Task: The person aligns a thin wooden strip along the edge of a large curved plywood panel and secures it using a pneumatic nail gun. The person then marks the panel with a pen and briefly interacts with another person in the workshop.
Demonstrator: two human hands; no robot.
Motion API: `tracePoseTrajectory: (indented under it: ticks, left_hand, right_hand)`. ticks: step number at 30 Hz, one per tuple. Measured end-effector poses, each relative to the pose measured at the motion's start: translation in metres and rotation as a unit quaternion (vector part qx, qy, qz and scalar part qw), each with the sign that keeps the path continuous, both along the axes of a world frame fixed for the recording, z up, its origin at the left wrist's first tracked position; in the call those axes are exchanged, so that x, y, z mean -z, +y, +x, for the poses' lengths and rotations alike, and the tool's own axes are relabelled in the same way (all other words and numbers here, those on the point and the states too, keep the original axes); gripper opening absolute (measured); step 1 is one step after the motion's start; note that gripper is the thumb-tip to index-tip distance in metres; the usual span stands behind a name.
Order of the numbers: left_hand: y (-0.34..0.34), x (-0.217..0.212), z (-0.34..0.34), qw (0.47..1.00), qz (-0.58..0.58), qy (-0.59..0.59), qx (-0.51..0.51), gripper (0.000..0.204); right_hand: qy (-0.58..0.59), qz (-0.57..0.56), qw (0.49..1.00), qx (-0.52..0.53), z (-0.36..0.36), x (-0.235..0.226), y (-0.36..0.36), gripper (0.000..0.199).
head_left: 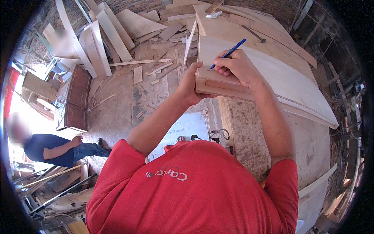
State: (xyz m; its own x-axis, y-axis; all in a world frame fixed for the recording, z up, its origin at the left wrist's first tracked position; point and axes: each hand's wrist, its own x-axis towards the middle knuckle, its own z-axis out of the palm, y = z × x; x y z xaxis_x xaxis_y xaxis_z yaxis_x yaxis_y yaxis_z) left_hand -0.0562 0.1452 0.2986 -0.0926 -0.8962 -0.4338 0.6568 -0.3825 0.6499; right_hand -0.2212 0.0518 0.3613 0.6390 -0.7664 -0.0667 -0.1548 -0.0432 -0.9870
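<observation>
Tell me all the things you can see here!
Pen: one, blue, in the right hand, tip on the board.
Plywood board: one, pale, on the workbench.
Hammer: one, dark, on the far boards.
Wood offcuts: many, pale, leaning and scattered on the floor at upper left.
Cabinet: one, dark brown, at left.
Other person: one, blue shirt, sitting at lower left.
Red shirt: one, worn by the person.
Left hand: grips the board's near corner.
Right hand: holds the pen.
</observation>
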Motion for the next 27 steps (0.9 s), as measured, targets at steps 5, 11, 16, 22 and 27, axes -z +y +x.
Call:
tracePoseTrajectory:
  ticks: [5,11,16,22,27]
  left_hand:
    - [-0.009,0.028,0.013,0.999,0.0,0.033,0.0,0.076]
    - [0.008,0.069,0.0,0.998,0.037,0.052,-0.017,0.072]
    - [0.031,0.135,0.006,0.999,0.039,0.01,-0.013,0.067]
    - [0.063,0.258,0.002,0.997,0.025,-0.067,-0.016,0.062]
    - [0.074,0.334,-0.009,0.993,0.076,-0.052,-0.074,0.061]
  right_hand:
    - [0.051,-0.067,0.996,-0.01,0.007,0.007,-0.008,0.02]
    - [-0.011,-0.089,0.991,0.104,-0.02,0.036,0.026,0.014]
    - [0.075,-0.236,0.963,0.105,-0.105,0.13,0.031,0.029]
    - [0.122,-0.254,0.952,0.122,-0.159,0.246,0.074,0.024]
    - [0.215,-0.3,0.921,0.124,-0.17,0.306,0.07,0.02]
